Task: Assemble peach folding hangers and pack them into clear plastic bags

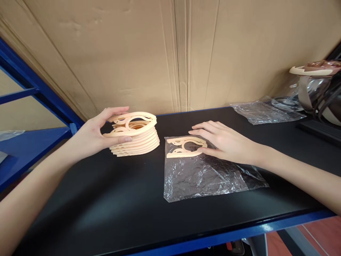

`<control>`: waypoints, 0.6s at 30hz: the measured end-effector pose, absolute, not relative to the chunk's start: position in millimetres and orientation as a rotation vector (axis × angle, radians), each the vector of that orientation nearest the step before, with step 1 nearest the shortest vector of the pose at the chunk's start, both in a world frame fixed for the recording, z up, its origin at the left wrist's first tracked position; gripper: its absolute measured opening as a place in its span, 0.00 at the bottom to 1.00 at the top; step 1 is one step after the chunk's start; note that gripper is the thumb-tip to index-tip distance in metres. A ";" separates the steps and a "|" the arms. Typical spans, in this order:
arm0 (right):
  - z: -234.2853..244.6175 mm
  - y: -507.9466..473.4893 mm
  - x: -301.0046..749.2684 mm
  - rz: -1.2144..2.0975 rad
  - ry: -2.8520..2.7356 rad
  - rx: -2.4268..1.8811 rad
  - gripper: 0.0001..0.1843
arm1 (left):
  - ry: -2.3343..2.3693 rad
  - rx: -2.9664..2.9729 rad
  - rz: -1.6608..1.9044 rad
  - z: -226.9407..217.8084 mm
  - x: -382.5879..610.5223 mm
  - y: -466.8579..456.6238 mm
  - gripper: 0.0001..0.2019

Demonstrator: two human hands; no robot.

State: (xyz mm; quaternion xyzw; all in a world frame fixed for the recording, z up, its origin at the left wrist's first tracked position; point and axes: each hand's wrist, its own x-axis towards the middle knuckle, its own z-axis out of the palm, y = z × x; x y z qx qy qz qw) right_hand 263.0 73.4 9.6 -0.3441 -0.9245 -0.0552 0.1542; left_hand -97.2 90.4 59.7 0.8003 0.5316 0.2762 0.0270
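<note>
A stack of cream plastic folding hangers (138, 144), folded shut, stands on the black tabletop at left of centre. My left hand (99, 133) grips the top hanger (144, 122), thumb along its front edge and fingers over its back edge. To the right, a single folded hanger (179, 154) lies flat on a clear plastic bag (197, 177). Over its rounded end is my right hand (221, 140), with fingers stretched out and apart. The right thumb touches that hanger's edge; part of the rounded end is hidden by the hand.
Another clear plastic bag (266, 111) lies at the back right, beside a bundle of cables and wrapped items (317, 85). Cardboard (128, 53) walls off the back of the black table (106, 206). A blue metal frame (50, 101) rises at the left.
</note>
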 end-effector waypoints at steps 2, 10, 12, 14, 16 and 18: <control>12.7 70.9 260.8 -0.132 -2.586 -0.973 0.26 | 1.552 2.593 0.964 56.0 -85.2 83.1 0.41; 17.2 42.0 237.9 -0.185 -2.505 -0.735 0.44 | 1.281 2.982 0.961 12.4 -21.4 34.4 0.34; 14.2 36.2 232.0 -0.170 -2.541 -0.724 0.41 | 1.222 3.009 0.896 6.3 -12.4 26.5 0.32; 11.0 33.2 228.4 -0.105 -2.547 -0.716 0.39 | 1.189 2.997 0.887 4.3 -7.8 22.8 0.31; 8.7 32.3 227.0 -0.047 -2.533 -0.715 0.40 | 1.159 2.966 0.895 4.5 -6.5 22.2 0.31; 7.6 32.6 226.9 -0.006 -2.520 -0.728 0.40 | 1.140 2.944 0.882 5.0 -7.1 22.9 0.33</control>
